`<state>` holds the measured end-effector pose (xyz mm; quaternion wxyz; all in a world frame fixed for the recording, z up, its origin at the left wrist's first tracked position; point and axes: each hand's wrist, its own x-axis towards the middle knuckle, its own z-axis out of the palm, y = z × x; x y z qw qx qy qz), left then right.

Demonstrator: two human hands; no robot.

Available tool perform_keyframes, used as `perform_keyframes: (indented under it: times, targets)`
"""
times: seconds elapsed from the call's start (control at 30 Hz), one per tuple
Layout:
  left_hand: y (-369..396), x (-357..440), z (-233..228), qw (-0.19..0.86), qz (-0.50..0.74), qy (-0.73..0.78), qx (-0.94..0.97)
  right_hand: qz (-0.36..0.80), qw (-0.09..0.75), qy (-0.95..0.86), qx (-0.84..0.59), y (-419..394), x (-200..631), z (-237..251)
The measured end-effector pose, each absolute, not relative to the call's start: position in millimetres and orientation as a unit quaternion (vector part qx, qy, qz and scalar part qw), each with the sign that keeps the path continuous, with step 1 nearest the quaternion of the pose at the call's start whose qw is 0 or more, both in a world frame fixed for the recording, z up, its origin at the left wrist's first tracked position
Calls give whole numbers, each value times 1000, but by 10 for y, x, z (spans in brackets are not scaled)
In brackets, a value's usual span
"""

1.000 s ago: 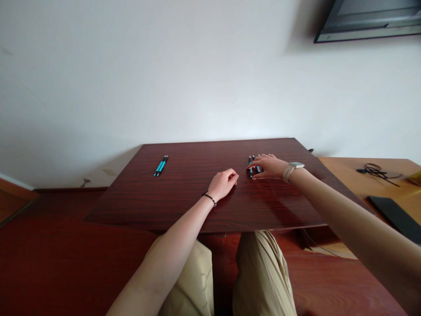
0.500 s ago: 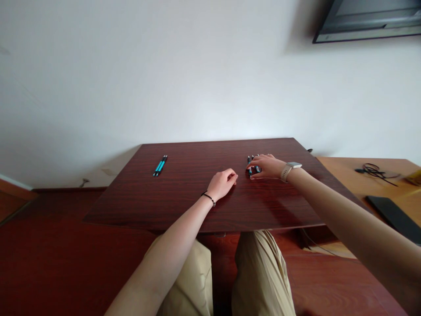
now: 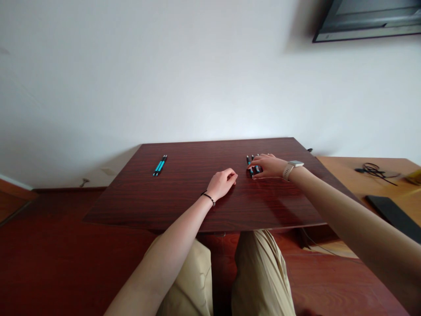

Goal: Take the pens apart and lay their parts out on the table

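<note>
The table [image 3: 184, 193] is glossy dark red wood grain, set against a plain white wall. Near its far right corner the right hand [image 3: 268, 166] lies flat, fingers spread over a bunch of slim dark pens [image 3: 250, 160]. The left hand [image 3: 222, 183] rests loosely curled and empty mid-table; two teal pens [image 3: 160, 165] lie toward the far left corner.

Bare forearms; black wrist cord [image 3: 209, 198], beige watch [image 3: 291, 167], khaki trousers [image 3: 259, 272].
</note>
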<state>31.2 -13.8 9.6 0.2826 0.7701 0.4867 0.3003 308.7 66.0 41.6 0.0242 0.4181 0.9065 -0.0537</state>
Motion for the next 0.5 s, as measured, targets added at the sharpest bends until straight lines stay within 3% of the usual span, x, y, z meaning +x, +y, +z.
perform_keyframes:
  times: [0.5]
  targets:
    - [-142, 312, 108, 281, 304, 487, 769, -65, 21, 903, 425, 641, 3076, 419]
